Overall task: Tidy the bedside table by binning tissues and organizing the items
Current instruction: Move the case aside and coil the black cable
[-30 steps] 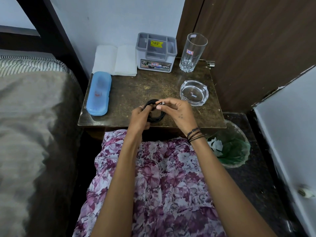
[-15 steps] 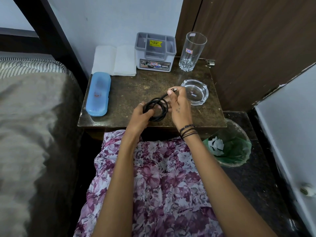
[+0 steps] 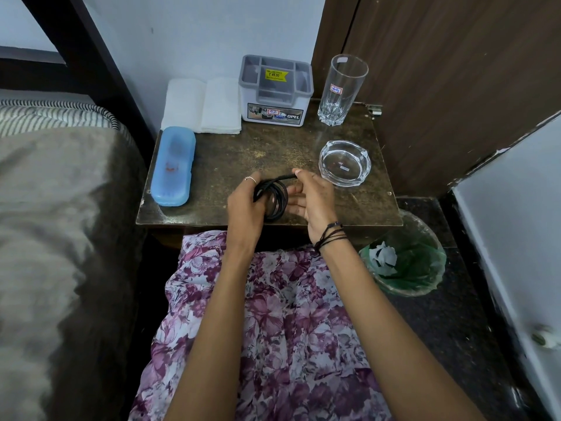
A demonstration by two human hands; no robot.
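Bare tabletop lies open just left of the ashtray; behind the ashtray stand the glass and organizer, blocking the back.

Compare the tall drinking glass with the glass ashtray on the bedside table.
The drinking glass is tall and narrow; the ashtray is low and wide. The drinking glass stands at the table's back right corner, beside the grey organizer; the ashtray sits nearer the front, close to the right hand. The drinking glass carries a sticker on its wall; the ashtray's small label is on its base. Both are clear, empty and upright.
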